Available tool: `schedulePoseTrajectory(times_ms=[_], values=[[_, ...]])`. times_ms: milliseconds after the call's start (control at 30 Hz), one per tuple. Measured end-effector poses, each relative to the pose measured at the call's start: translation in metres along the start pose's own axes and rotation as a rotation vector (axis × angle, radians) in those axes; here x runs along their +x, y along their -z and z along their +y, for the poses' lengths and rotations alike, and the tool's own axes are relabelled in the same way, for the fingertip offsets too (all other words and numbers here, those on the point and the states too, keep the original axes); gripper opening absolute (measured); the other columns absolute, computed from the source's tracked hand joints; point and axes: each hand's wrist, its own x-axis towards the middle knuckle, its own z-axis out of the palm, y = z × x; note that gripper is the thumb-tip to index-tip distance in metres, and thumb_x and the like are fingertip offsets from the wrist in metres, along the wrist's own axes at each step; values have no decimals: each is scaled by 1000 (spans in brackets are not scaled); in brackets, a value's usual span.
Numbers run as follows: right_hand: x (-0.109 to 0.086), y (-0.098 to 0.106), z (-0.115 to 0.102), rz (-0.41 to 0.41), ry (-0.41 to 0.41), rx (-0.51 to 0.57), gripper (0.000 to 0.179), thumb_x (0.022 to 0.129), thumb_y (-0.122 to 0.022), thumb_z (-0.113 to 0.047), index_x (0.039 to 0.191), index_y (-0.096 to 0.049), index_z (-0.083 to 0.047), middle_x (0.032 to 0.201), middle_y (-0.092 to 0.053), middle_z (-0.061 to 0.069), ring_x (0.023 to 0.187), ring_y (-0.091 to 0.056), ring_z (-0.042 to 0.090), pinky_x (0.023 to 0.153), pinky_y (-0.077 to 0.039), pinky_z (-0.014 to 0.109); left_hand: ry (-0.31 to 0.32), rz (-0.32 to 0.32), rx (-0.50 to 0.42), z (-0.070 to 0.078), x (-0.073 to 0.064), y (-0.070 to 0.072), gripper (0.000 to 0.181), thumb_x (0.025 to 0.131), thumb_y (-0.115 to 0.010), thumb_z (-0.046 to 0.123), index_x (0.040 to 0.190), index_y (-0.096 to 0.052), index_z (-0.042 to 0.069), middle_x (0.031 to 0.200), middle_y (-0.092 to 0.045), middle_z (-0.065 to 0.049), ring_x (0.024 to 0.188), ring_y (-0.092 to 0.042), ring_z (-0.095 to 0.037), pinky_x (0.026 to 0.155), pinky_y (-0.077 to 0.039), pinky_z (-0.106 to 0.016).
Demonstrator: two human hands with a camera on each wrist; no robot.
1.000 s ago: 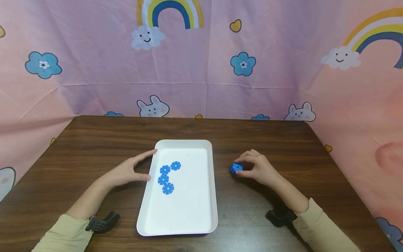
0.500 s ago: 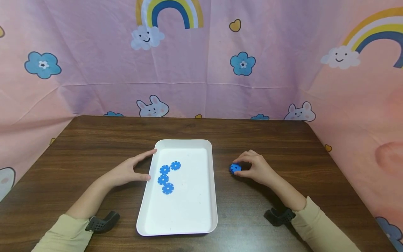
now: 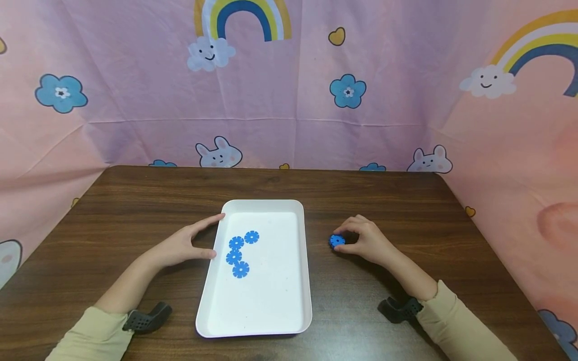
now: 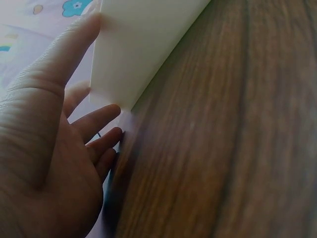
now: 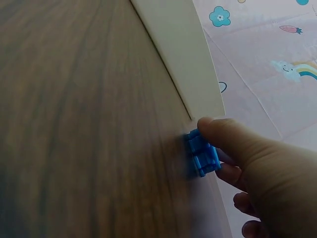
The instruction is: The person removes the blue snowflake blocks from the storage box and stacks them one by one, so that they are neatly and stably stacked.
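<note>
A white tray (image 3: 275, 301) lies on the table, with several flat blue snowflake discs (image 3: 241, 269) in its left half. My left hand (image 3: 178, 245) rests against the tray's left side, thumb and forefinger spread and touching the rim; the left wrist view shows its fingers fairly straight along the tray wall (image 4: 133, 44). Right of the tray, my right hand (image 3: 370, 241) pinches a small stack of blue snowflake discs (image 3: 336, 241) between thumb and fingers. In the right wrist view the stack (image 5: 202, 152) is seen edge-on, low over or on the table; I cannot tell which.
The brown wooden table (image 3: 384, 195) extends on both sides of the tray. A pink printed cloth (image 3: 271, 100) hangs behind and beside it. Black wrist-worn devices (image 3: 146, 318) sit at both sleeve cuffs.
My right hand has shifted slightly left, towards the tray, with the snowflake discs still pinched. The left hand, the tray and the discs in it stay in place.
</note>
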Motion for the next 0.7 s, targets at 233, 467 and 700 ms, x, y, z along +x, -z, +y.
schedulePoseTrajectory(times_ms=[233,467,700], values=[[1,0,1,-9,3,-15,28,75,-84,-24,98,-74,-13,95,-68,-6,89,-54,16,73,-46,36,1,1,4,-1,0,0,84,78,-79,32,149,-34,27,153,-29,-14,139,-19,-42,98,-16,-74],[1,0,1,-11,-2,-10,30,74,-84,-24,99,-73,-13,96,-68,-5,87,-54,15,71,-45,35,-1,1,2,-1,0,0,84,78,-78,32,149,-34,28,153,-29,-13,139,-19,-42,98,-16,-74],[2,6,-2,28,-25,8,32,74,-84,-23,101,-72,-11,95,-67,-4,87,-54,15,72,-46,35,0,2,-5,1,-1,0,84,78,-79,31,149,-35,25,153,-29,-14,139,-19,-42,98,-16,-74]])
